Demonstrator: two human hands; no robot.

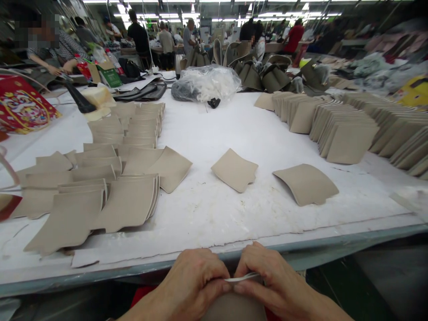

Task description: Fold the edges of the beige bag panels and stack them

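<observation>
Just off the table's front edge, my left hand (pixel 197 274) and my right hand (pixel 267 276) pinch the upper edge of a beige leather panel (pixel 234 306). Thumbs press from the near side, fingers from the far side, and a pale strip of the edge shows between them. The panel's lower part runs out of the frame. Beyond my hands, a single beige panel (pixel 234 170) lies flat on the white table, and another curved panel (pixel 306 184) lies to its right. Overlapping rows of similar panels (pixel 130 203) spread over the left side.
Stacks of beige panels (pixel 351 138) stand at the right. A clear plastic bag (pixel 207 82) and dark olive bag pieces (pixel 264 73) sit at the back. A red printed bag (pixel 26 104) and a black-handled tool (pixel 80 98) are at far left. Co-workers stand beyond.
</observation>
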